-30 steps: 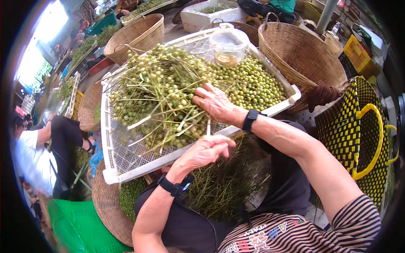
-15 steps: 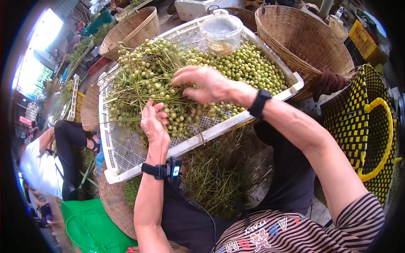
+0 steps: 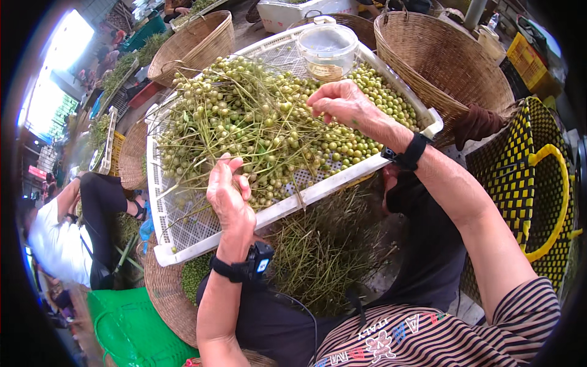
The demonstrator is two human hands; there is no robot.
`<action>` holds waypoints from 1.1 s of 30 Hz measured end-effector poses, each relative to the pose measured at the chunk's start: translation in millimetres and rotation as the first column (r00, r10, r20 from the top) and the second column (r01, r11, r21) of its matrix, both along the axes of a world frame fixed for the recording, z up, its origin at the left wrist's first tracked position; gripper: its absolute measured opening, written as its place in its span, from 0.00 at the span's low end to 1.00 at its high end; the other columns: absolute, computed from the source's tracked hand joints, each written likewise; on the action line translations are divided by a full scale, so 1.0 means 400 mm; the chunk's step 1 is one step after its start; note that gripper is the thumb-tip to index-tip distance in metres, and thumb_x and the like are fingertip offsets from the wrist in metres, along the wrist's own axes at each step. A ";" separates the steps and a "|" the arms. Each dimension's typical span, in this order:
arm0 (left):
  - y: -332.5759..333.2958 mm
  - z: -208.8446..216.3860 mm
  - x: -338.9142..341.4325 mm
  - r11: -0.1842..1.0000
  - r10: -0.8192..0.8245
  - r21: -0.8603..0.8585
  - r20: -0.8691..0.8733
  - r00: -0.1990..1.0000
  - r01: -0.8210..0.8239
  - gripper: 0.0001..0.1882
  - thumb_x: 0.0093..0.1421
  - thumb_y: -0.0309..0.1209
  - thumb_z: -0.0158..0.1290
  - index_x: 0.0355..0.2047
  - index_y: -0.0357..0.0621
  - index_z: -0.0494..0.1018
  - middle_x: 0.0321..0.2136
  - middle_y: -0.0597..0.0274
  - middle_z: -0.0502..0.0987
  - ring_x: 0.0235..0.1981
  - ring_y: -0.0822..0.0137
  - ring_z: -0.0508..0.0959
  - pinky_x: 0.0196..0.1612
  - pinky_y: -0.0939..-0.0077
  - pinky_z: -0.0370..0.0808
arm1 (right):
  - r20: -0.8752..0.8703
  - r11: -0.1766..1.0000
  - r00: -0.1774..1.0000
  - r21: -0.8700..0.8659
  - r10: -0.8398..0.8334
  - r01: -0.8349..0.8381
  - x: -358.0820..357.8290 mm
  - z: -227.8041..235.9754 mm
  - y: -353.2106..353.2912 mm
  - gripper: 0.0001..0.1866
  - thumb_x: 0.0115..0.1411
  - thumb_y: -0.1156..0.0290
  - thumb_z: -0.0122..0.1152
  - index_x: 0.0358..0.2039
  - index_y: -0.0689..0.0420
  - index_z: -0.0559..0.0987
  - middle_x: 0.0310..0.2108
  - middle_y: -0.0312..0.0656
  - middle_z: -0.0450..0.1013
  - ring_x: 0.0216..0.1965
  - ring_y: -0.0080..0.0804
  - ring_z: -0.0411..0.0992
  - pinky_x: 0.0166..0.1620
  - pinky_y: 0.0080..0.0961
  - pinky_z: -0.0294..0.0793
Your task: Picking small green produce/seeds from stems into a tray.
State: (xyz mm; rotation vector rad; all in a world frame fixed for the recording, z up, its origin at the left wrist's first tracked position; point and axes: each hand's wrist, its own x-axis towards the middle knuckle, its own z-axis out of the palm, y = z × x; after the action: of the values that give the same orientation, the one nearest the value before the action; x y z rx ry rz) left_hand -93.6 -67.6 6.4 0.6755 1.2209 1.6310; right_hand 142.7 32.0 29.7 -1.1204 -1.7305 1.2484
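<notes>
A white mesh tray (image 3: pixel 211 237) lies across my knees, heaped with small round green fruits. On its left and middle part the fruits hang on thin, tangled stems (image 3: pixel 235 116); loose fruits (image 3: pixel 361 147) cover its right part. My left hand (image 3: pixel 230 192) is at the near edge of the stem pile, palm turned inward, fingers apart and tips beside the stems. Over the boundary between stemmed and loose fruits, my right hand (image 3: pixel 347 105) is raised with fingers curled together; what lies in them, if anything, is hidden. A clear plastic tub (image 3: pixel 328 52) stands at the tray's far side.
Wicker baskets (image 3: pixel 437 58) stand beyond the tray. A black-and-yellow woven basket (image 3: pixel 498 183) is at my right, a green bag (image 3: pixel 137 324) at lower left. Stripped stems (image 3: pixel 324 257) lie below the tray. A person in white (image 3: pixel 58 244) sits at far left.
My right hand has moved right and away from the stem pile, its fingers curling in. My left hand has shifted slightly nearer to me, and more stems show between the hands.
</notes>
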 end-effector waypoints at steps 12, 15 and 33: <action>0.057 0.030 0.117 0.918 0.031 0.360 -0.479 0.877 0.165 0.16 0.61 0.25 0.39 0.49 0.41 0.66 0.20 0.69 0.70 0.15 0.83 0.62 0.18 0.89 0.59 | 0.172 0.767 0.950 0.634 -0.260 0.095 -0.070 -0.019 0.039 0.10 0.52 0.65 0.58 0.26 0.60 0.79 0.27 0.40 0.72 0.29 0.30 0.71 0.33 0.26 0.70; 0.137 -0.057 0.082 0.949 0.121 0.288 -0.708 0.696 0.128 0.16 0.60 0.25 0.40 0.47 0.37 0.66 0.17 0.66 0.69 0.18 0.76 0.67 0.23 0.81 0.65 | 0.015 0.973 0.986 0.164 -0.167 0.162 0.002 0.031 0.058 0.17 0.55 0.57 0.57 0.33 0.59 0.79 0.26 0.33 0.72 0.31 0.16 0.67 0.34 0.18 0.65; 0.092 0.095 0.220 0.732 0.245 0.641 -0.563 0.789 0.229 0.18 0.57 0.21 0.45 0.49 0.38 0.66 0.14 0.80 0.57 0.14 0.88 0.53 0.15 0.92 0.47 | -0.433 0.975 0.883 -0.192 -0.183 0.108 0.072 0.147 0.032 0.16 0.57 0.62 0.53 0.37 0.62 0.75 0.14 0.27 0.57 0.16 0.14 0.56 0.23 0.16 0.63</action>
State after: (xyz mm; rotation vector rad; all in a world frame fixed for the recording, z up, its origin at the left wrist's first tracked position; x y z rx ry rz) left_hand -5.8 -30.6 44.6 1.8109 0.9998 1.9471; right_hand 171.3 44.7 88.6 -0.9377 -1.1942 1.4387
